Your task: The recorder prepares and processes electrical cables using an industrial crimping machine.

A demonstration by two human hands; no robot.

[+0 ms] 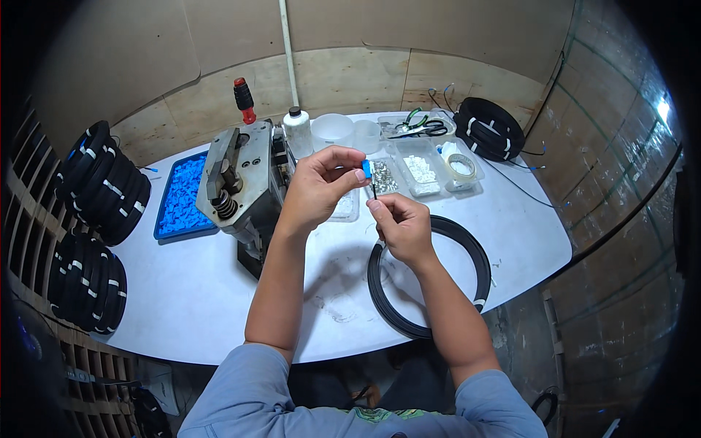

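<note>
Now | left hand (318,186) pinches blue connector (366,168) between thumb and fingertips | right hand (401,228) closed on black cable (373,191) just below | cable coil (467,244) on table (219,306)

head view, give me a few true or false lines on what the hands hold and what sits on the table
1. The left hand pinches a small blue connector at its fingertips. True.
2. The right hand lies flat on the white table. False: it is raised and pinches a thin black cable end just below the connector.
3. A black cable coil lies on the table under the right forearm. True.
4. The blue tray is to the right of the metal press machine. False: it is to its left.
5. The roll of tape sits in a clear container near the far right of the table. True.
</note>
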